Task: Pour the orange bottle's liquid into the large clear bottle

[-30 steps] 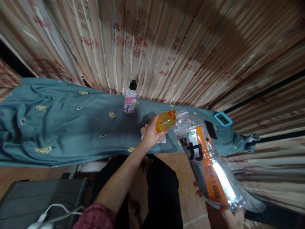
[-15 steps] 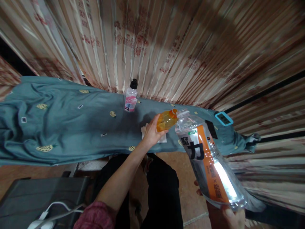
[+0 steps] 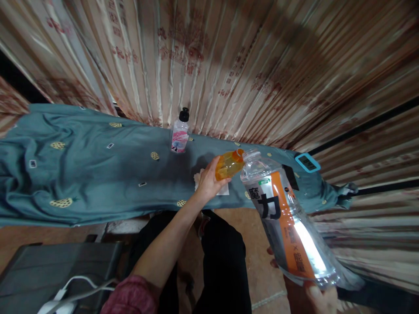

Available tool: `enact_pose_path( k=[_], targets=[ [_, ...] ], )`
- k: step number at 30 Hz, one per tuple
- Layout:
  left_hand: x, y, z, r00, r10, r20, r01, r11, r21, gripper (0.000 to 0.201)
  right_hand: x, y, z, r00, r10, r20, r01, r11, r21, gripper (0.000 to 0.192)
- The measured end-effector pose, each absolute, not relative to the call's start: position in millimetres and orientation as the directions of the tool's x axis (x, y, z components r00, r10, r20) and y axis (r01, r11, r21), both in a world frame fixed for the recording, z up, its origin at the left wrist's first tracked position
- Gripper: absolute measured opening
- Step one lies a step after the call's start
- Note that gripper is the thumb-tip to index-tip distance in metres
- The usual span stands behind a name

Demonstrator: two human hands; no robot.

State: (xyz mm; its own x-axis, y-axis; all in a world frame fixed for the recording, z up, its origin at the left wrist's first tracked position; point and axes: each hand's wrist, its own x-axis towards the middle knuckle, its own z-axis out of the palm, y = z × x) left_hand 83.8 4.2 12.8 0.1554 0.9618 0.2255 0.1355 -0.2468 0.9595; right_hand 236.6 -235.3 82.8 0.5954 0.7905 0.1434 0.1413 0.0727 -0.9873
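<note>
My left hand (image 3: pixel 208 181) is closed around a small, see-through orange bottle (image 3: pixel 228 165), tilted with its mouth toward the right. Its mouth meets the neck of a large clear plastic bottle (image 3: pixel 284 213) with a silver and orange label. My right hand (image 3: pixel 319 296) grips this large bottle near its base, which slants down toward me; part of the hand is hidden behind it. Beneath my left hand lies a white tissue (image 3: pixel 223 190), partly covered. How much liquid is in either bottle I cannot tell.
A clear bottle with a pink label and black cap (image 3: pixel 180 135) stands on the green pineapple-print cloth (image 3: pixel 98 174). A dark flat object (image 3: pixel 290 176) and a blue-framed digital clock (image 3: pixel 307 162) lie right. A pleated curtain (image 3: pixel 209 65) hangs behind. A grey stool (image 3: pixel 62 261) bears white cables.
</note>
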Motion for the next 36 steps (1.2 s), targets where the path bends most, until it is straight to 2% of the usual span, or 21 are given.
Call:
enact_pose_path(
  k=[4,11,17,23,31,36],
  targets=[
    [84.0,4.4,12.8,0.156,0.962,0.226,0.14,-0.248,0.959,0.078,236.6,-235.0,81.9,0.654,0.752,0.081,0.071,0.045,-0.996,0.047],
    [85.1,5.1,9.6,0.143,0.961,0.237,0.133,-0.256,0.957,0.079,232.2,-233.1,85.2,0.67,0.74,0.06,0.052,0.034,-0.998,0.048],
    [84.1,4.3,11.8,0.15,0.963,0.222,0.134,-0.243,0.961,0.078,221.0,-231.7,96.9,0.642,0.767,0.02,0.016,0.012,-1.0,0.042],
    [83.4,4.0,13.4,0.166,0.962,0.215,0.141,-0.239,0.961,0.078,220.4,-229.1,100.3,0.616,0.787,0.031,0.007,0.034,-0.999,0.043],
    [84.6,4.7,10.5,0.15,0.965,0.216,0.139,-0.237,0.961,0.079,216.0,-229.8,99.8,0.698,0.715,-0.032,-0.021,-0.024,-0.999,0.054],
    [84.1,4.8,10.4,0.156,0.962,0.223,0.129,-0.244,0.961,0.079,213.8,-230.9,100.7,0.688,0.726,-0.011,0.007,-0.021,-1.0,0.046]
  ],
)
